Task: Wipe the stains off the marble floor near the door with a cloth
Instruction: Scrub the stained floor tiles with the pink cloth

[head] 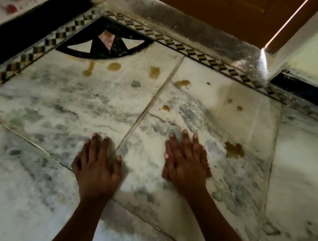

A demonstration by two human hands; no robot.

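Left hand (97, 163) flat, right hand (186, 160) motion-blurred, both outspread on stained marble floor (61, 104).

Both hands, left (97, 165) and right (186, 164), lie flat on the marble floor (61, 102); brown stains (234, 149) spot it near the door (209, 12).

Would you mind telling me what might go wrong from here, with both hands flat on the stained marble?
1. The right hand lies close to the largest brown stain; sliding that way could smear it over the marble floor and dirty the fingers.
2. No cloth is in view and the left hand holds nothing, so wiping may begin bare-handed.
3. The stains nearer the patterned border may get missed.
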